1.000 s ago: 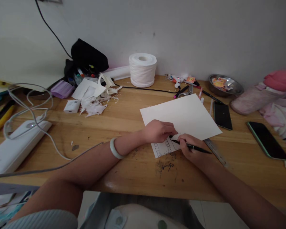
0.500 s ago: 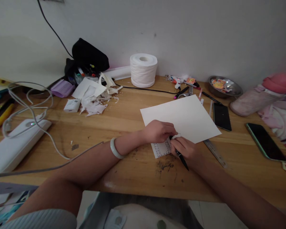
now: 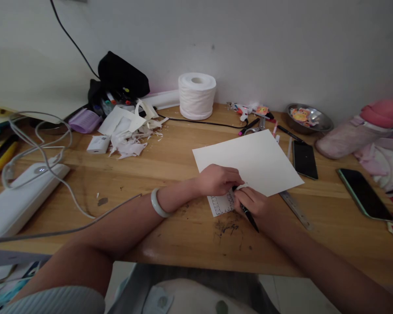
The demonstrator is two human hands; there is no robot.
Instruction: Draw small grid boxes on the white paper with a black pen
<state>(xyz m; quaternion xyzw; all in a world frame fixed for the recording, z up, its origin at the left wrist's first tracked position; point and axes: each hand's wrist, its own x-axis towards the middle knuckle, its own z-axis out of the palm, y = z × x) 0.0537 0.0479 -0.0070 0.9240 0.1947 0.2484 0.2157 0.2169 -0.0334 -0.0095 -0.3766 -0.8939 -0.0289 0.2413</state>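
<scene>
A white sheet of paper point(image 3: 252, 157) lies askew on the wooden desk. Its lower left corner bears a drawn black pattern of small outlines point(image 3: 216, 205). Over that end of the sheet, my left hand point(image 3: 218, 179) is closed, its fingertips meeting those of my right hand. What the left fingers grip is hidden. My right hand point(image 3: 253, 204) holds a black pen point(image 3: 249, 218), which slants down toward me beneath the fingers. A small white edge point(image 3: 243, 186) shows between both hands; I cannot tell whether it is a separate piece.
A metal ruler point(image 3: 295, 210) pokes out under the sheet. Two phones point(image 3: 305, 159) lie to the right, near a metal bowl point(image 3: 309, 117) and a pink bottle point(image 3: 350, 135). Behind stands a tissue roll point(image 3: 197, 98). Paper scraps point(image 3: 127, 131) and a cabled power bank point(image 3: 26, 196) are left.
Both hands, the pen and the sheet stay in nearly the same place. The view has shifted very slightly.
</scene>
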